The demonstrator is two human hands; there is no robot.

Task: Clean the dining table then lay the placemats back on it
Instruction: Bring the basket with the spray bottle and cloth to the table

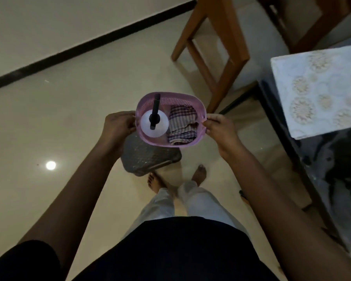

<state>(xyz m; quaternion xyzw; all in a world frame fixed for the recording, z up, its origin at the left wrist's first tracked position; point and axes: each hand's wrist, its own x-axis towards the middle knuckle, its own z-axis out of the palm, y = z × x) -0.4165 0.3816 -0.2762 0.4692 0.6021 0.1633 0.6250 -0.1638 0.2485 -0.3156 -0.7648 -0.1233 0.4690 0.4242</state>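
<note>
Carrying our little pink perforated oval plastic basket (178,99) over the glossy cream tiled floor (69,118), we've got the left hand (118,126) pinching one end of the rim and the right hand (219,128) pinching the other, fingers curled on the edge and nothing supporting it from below. That's the first worry, honestly: with a grip that light, one slip and the basket tips. Inside, the round white spray bottle with the black trigger top (162,127) stands upright and loose beside the crumpled purple-and-white checked cloth (182,126), so a tilt could topple it out. We're barefoot, and any liquid on tiles that shiny would probably be slick. The dark glass-topped desk (332,169) is close on our right, with the pale floral-patterned rectangular placemat (320,88) lying at its near corner. If we spray before lifting that mat off, it gets soaked, and clipping the corner with the basket could drag it off. There's also a dark shape on the floor right under the basket, and we can't tell if it's a shadow or something we'd trip on. The wooden chair with the grey seat (221,57) crowds the far side too.
</note>
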